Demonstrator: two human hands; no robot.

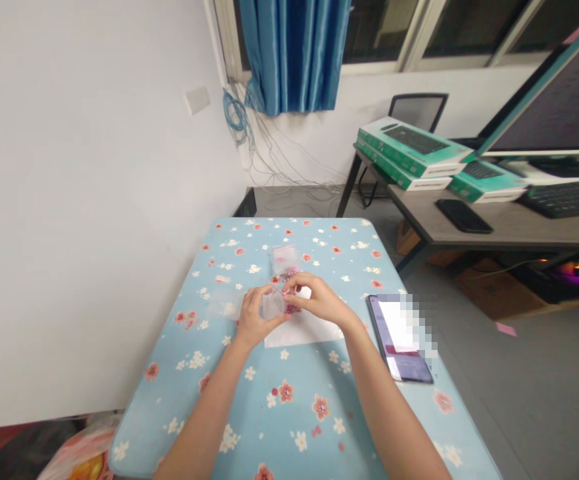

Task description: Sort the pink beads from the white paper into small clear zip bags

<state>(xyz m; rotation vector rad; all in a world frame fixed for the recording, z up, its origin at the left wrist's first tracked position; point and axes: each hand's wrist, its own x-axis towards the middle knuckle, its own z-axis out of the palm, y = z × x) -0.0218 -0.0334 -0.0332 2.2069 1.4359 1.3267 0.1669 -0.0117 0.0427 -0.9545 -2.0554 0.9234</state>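
Near me, a pale blue tablecloth [169,427] printed with pink and white flowers covered the table. My left hand [254,319] was curled around a small clear plastic container [273,304], holding it snugly against my palm and fingers. My right hand [317,298] was just to its right, with the fingertips [289,283] at its upper edge; I could not tell whether they were pinching it. Pink beads [293,308] lay just beyond the container, partly behind my right fingers, above a white paper sheet [302,333]. A loose clear plastic bag [224,307] lay left of my hands, and a small clear bag [285,259] with more pink beads lay just beyond them. To the right, a smartphone [399,340] lay on the tablecloth, its screen pixelated. Farther right stood a desk [469,223] with green boxes [412,148] and a monitor [554,93]. A blue curtain [289,53] hung far ahead.
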